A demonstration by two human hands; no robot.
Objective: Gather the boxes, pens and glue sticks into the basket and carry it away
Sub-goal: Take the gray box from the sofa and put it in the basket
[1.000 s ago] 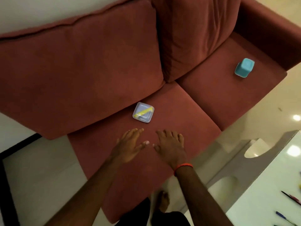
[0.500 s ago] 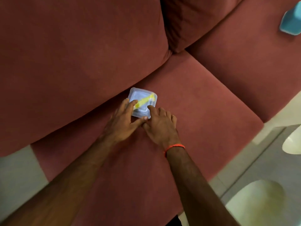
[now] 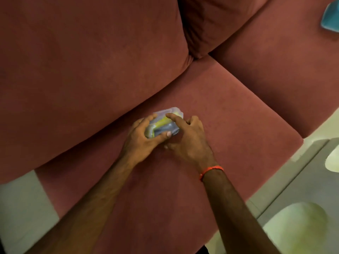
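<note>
A small clear plastic box (image 3: 166,119) with something yellow inside is tilted up off the red sofa seat (image 3: 229,129), held between both hands. My left hand (image 3: 142,137) wraps its left side, thumb across the near face. My right hand (image 3: 189,138), with an orange band at the wrist, grips its right side, forefinger over the top. A teal box (image 3: 331,19) lies on the right seat cushion, cut off by the frame's top right edge. No basket, pens or glue sticks are in view.
The sofa's back cushions (image 3: 82,61) rise just behind the clear box. Pale floor (image 3: 20,204) shows at lower left. A grey and white table edge (image 3: 300,204) stands at lower right, close to the sofa front.
Both hands reached forward from the seat's front to the clear box, closed on it and tipped it up off the cushion. The view moved closer to the sofa.
</note>
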